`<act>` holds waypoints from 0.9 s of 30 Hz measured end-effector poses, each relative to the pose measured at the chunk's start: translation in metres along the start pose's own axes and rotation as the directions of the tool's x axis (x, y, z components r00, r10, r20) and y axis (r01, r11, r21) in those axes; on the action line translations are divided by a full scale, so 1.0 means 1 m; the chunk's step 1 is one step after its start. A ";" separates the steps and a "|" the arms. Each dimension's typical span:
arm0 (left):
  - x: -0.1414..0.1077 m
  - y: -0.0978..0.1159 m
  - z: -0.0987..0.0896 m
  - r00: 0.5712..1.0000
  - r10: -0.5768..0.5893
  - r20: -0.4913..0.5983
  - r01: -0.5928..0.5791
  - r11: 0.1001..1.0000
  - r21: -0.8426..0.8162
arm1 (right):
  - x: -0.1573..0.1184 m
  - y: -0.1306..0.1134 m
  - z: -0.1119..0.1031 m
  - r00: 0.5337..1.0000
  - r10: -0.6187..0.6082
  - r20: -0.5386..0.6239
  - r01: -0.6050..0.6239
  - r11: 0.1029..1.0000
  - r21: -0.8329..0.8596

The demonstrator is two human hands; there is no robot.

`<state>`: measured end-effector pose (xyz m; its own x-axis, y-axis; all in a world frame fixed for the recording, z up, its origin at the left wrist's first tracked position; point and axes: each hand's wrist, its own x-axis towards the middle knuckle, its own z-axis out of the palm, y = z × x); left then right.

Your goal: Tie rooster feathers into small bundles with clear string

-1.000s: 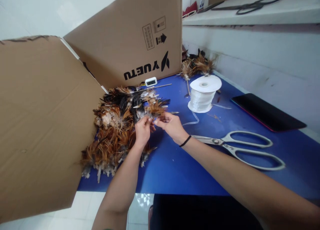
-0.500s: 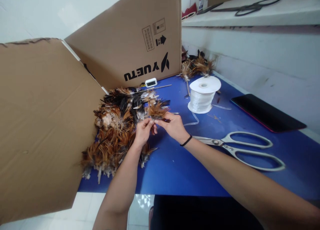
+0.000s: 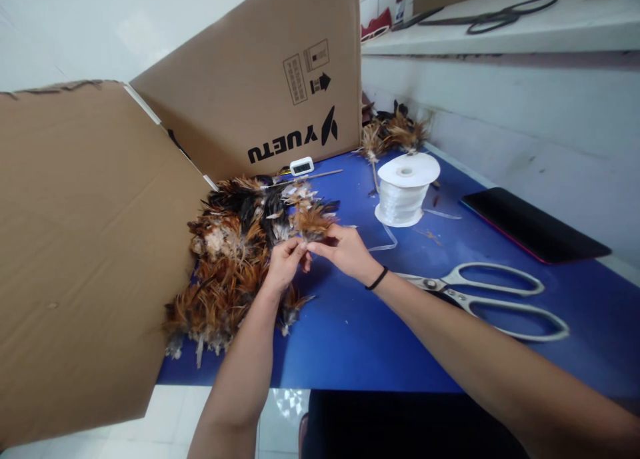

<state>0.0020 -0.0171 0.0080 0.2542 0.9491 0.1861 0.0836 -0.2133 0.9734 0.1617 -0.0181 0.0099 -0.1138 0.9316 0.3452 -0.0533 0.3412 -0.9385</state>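
Note:
A small bunch of brown feathers point(image 3: 311, 222) is pinched at its lower end between the fingertips of both hands. My left hand point(image 3: 287, 260) is closed on its base, thumb and fingers together. Touching it from the right, my right hand point(image 3: 347, 251) is also closed on the bunch; a black band circles that wrist. Beside and beyond my left hand lies a large pile of brown, black and pale feathers point(image 3: 227, 272). A white spool of ribbon point(image 3: 404, 196) stands to the right, with a loose strip near its base.
Silver scissors point(image 3: 450, 287) and a black phone-like slab point(image 3: 535, 226) lie on the blue table point(image 3: 360, 359). Cardboard panels point(image 3: 90, 246) wall the left and back. A small digital display point(image 3: 301, 166) and more feathers point(image 3: 397, 131) are behind; dark scissors point(image 3: 500, 16) rest on a shelf.
Both hands have shifted very slightly left with the feather bunch between them. The camera view has moved a little too.

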 end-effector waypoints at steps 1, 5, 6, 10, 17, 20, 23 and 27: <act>0.000 0.000 0.000 1.000 -0.003 0.008 0.003 1.000 -0.002 | 0.000 -0.001 0.000 0.998 0.043 0.056 -0.046 0.998 0.053; -0.001 0.002 0.001 0.998 -0.029 0.056 0.029 1.000 -0.008 | 0.001 -0.007 -0.001 0.981 0.106 0.162 -0.132 0.978 0.160; -0.002 0.002 0.002 0.997 -0.040 0.069 0.040 0.999 -0.010 | 0.001 -0.008 -0.001 0.981 0.115 0.156 -0.142 0.974 0.174; -0.003 0.005 0.005 0.990 -0.088 0.111 0.096 0.993 -0.073 | 0.001 -0.008 -0.003 0.976 0.170 0.135 -0.196 0.957 0.214; -0.004 0.006 0.004 0.982 -0.085 0.166 0.114 0.979 -0.170 | 0.001 -0.007 -0.005 0.949 0.271 0.161 -0.313 0.868 0.386; -0.003 0.005 0.004 0.986 -0.076 0.147 0.099 0.983 -0.157 | 0.000 -0.007 -0.004 0.932 0.302 0.203 -0.361 0.830 0.426; -0.003 0.003 0.004 0.990 -0.060 0.131 0.081 0.984 -0.157 | -0.001 -0.005 -0.003 0.920 0.326 0.219 -0.392 0.795 0.462; -0.002 -0.001 0.003 0.992 -0.055 0.116 0.072 0.986 -0.147 | -0.001 -0.004 -0.001 0.918 0.335 0.213 -0.397 0.786 0.473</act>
<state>0.0046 -0.0200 0.0066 0.3597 0.9259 0.1157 -0.0414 -0.1080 0.9933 0.1634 -0.0207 0.0133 -0.3334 0.9428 0.0042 -0.4659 -0.1609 -0.8701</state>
